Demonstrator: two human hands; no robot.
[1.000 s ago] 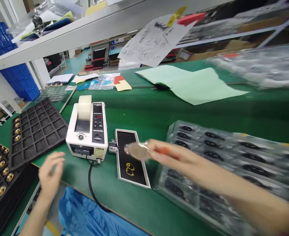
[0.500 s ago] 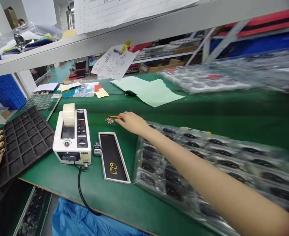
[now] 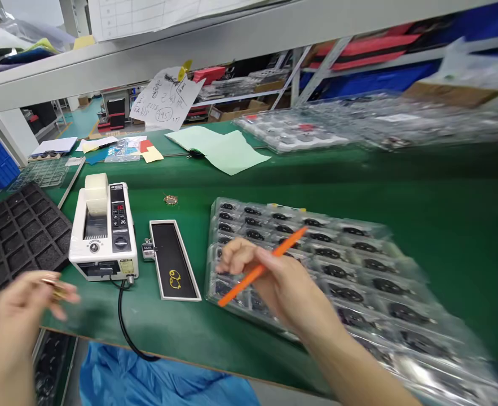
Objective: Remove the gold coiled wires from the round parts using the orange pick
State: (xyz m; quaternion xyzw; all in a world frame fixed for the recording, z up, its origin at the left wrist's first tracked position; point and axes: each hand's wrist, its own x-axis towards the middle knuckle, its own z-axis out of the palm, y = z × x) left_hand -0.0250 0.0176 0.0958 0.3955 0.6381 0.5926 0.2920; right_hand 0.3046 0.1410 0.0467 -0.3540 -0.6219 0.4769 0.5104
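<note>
In the lower left, my left hand (image 3: 22,321) pinches a small gold-coloured metal part (image 3: 56,288); motion blur hides its exact shape. My right hand (image 3: 282,282) is closed around a slim orange pen-like stick (image 3: 242,285), held slanted over the near left part of a clear plastic tray (image 3: 215,248). Dark oval parts sit in that tray's pockets. A similar small metal piece (image 3: 171,199) lies on the green mat behind the shallow black box (image 3: 164,237), which holds yellow ring-shaped pieces (image 3: 175,279).
A white tape dispenser (image 3: 124,248) with a black cable stands left of centre. Beyond it lies a black foam tray (image 3: 20,231) with square pockets. Green paper (image 3: 232,149) and more clear trays (image 3: 291,135) are at the back, under a grey shelf (image 3: 215,45).
My left hand has lifted a gold part from the foam tray and moved right. My right hand has drawn back toward me from the metal piece, still with the orange stick. The view has shifted right.
</note>
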